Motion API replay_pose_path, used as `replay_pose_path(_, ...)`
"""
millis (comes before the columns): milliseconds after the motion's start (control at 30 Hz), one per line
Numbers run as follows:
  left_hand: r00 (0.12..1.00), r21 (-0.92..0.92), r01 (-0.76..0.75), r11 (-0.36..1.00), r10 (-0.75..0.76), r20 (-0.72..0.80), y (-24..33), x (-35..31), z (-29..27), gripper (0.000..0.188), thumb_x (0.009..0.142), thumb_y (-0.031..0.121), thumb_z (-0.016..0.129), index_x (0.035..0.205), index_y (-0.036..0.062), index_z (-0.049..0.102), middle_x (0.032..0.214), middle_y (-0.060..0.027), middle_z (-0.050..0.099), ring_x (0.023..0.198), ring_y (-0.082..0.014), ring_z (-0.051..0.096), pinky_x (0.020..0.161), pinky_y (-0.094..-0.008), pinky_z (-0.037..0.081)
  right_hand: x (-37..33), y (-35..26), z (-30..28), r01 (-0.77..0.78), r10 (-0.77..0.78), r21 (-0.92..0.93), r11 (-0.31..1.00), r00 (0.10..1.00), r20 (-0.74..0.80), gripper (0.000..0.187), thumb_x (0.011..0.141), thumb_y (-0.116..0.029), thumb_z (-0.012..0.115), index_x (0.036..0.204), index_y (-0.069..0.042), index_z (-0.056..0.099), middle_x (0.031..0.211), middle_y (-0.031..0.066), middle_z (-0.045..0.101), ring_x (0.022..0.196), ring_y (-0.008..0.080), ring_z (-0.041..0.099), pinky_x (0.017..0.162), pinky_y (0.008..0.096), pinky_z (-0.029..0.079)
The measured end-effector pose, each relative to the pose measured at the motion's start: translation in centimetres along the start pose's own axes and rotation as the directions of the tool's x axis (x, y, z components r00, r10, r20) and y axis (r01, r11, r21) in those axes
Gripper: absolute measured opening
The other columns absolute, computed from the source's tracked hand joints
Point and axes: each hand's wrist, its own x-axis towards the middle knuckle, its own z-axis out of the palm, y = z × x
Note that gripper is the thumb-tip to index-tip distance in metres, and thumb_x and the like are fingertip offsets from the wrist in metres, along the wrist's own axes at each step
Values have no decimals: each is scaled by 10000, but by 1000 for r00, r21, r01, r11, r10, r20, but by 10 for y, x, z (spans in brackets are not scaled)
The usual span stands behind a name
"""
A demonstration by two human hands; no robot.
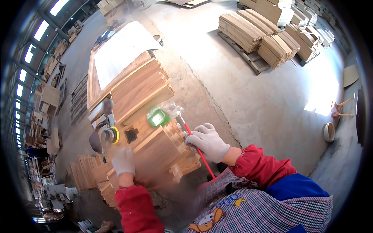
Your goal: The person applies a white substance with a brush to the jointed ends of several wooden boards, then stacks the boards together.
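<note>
My right hand (210, 143), in a white glove, is closed around a thin red stick (205, 160) with a pale tip, beside the notched end of a wooden panel (153, 157). The stick slants from a clear plastic bag down toward my apron. At the left edge of the same panel is my left hand (123, 161), also gloved; its fingers are blurred, so their grip is unclear. Just beyond the panel sits a green-rimmed container (158, 118) next to the clear plastic bag (171, 108). A sander with a yellow disc (115, 134) and a small black piece (131, 134) lie near my left hand.
More wooden panels (140, 91) with notched edges lie farther ahead, beside a white sheet (122, 50). Stacked boards (79, 171) stand at the left. Pallets of curved boards (248, 33) occupy the far right. A round tub (329, 132) sits on the concrete floor (268, 112).
</note>
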Motion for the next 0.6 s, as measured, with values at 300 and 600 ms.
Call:
replay_pose_path(300, 998, -181, -28, 983, 16, -69, 25, 3, 5, 320, 899, 272, 452, 814, 38, 652, 864, -190, 647, 812, -385, 612, 728, -474, 467, 4, 28, -27, -68, 63, 74, 995, 996, 66, 300, 791, -116, 627, 1087, -123, 580, 1021, 52, 636, 987, 273, 559, 898, 400, 416)
replay_pose_path(600, 998, -202, 13, 979, -27, -64, 28, 2, 2, 316, 898, 273, 463, 780, 33, 631, 835, -197, 630, 791, -394, 603, 701, -478, 464, 14, 29, -32, -220, 308, 656, 722, 951, -21, 316, 891, -42, 493, 1192, 8, 577, 1019, 89, 595, 878, 138, 531, 807, 294, 460)
